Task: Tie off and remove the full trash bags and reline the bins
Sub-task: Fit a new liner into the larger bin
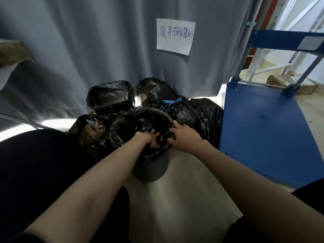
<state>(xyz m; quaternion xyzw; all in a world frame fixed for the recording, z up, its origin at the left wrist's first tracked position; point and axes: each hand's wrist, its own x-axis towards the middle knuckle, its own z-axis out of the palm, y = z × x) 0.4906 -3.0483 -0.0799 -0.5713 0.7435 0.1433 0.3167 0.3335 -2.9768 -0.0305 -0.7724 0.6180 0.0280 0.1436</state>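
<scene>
A round dark grey bin (149, 170) stands on the pale floor in front of me, tilted slightly, with a black bag (129, 127) draped over its rim. My left hand (150, 140) grips a bunch of the black plastic at the near rim. My right hand (184, 135) lies over the rim just to the right, fingers curled onto the same plastic. Behind the bin sits a tied black bag with a blue drawstring (177, 109). Another full black bag (152, 90) leans against the curtain.
A second lined bin (110, 97) stands open at the back left, and a filled black bag (89, 132) lies beside my left leg. A blue platform trolley (266, 130) is close on the right. A grey curtain with a handwritten paper sign (175, 36) hangs behind.
</scene>
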